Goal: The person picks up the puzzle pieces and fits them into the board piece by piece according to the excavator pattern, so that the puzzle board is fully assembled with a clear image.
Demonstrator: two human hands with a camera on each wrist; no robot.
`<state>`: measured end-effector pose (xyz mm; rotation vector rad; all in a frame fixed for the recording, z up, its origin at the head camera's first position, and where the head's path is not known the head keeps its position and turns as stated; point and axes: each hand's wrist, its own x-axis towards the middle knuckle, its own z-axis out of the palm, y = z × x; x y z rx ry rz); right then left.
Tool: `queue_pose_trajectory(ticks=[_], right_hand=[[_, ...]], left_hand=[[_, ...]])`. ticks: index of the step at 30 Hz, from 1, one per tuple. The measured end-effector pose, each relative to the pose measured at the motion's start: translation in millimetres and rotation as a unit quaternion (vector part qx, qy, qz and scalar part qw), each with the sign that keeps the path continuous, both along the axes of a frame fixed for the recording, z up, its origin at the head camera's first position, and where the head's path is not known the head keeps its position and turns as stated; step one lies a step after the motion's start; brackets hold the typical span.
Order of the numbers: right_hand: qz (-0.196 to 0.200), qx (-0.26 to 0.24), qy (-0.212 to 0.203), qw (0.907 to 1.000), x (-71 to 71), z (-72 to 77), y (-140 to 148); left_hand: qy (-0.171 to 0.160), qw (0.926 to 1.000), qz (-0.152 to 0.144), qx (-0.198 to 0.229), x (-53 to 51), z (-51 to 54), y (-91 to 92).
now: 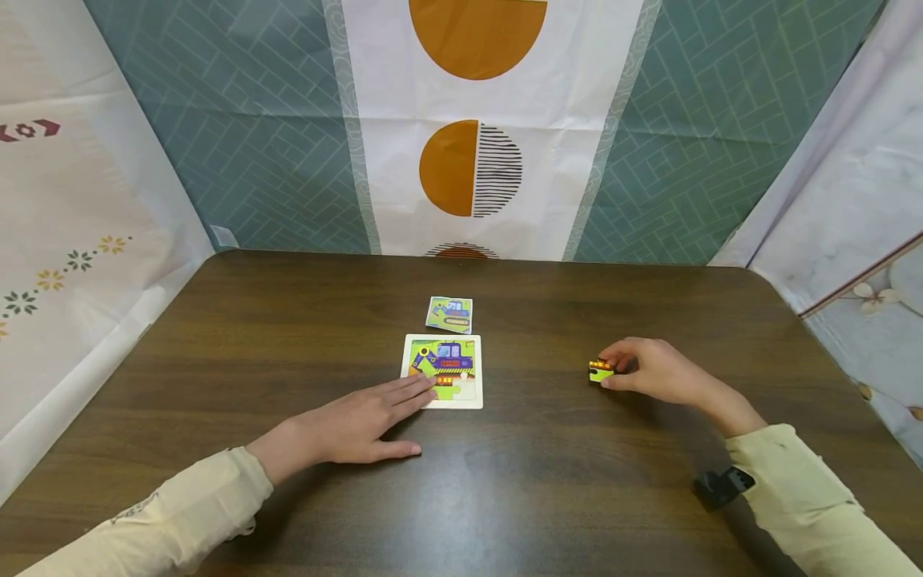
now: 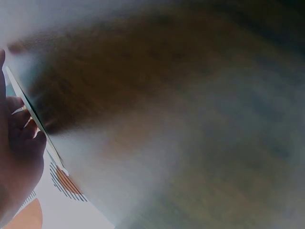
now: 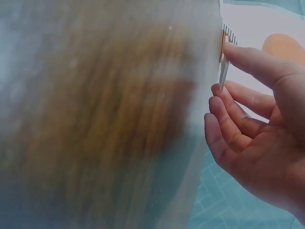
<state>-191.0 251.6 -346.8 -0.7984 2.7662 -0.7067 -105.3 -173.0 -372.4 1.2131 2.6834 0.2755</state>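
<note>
A square jigsaw puzzle (image 1: 467, 353) with a white frame and an excavator picture lies near the middle of the table. Its lower right corner shows bare board. My left hand (image 1: 368, 417) lies flat with straight fingers, its fingertips touching the puzzle's lower left part. Off to the right, my right hand (image 1: 652, 373) pinches a small green puzzle piece (image 1: 599, 371) with an orange and black strip between thumb and fingers. The right wrist view shows that piece (image 3: 224, 74) edge on, thin and pale. In the left wrist view the frame's edge (image 2: 28, 107) runs beside my fingers.
Just behind the puzzle lies a small picture card (image 1: 450, 314) with a similar excavator. The dark wooden table (image 1: 288, 320) reaches back to a patterned curtain (image 1: 288, 160). A black band (image 1: 723, 487) sits at my right wrist.
</note>
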Motion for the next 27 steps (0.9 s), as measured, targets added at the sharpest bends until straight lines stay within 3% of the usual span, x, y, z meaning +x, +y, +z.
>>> queue_pose_trajectory(ticks=[27], right_hand=[[0.038,-0.012,0.018,0.9990,-3.9,0.2,-37.1]], left_hand=[[0.018,0.9998,-0.005,0.007,0.2,-1.6,-0.3]])
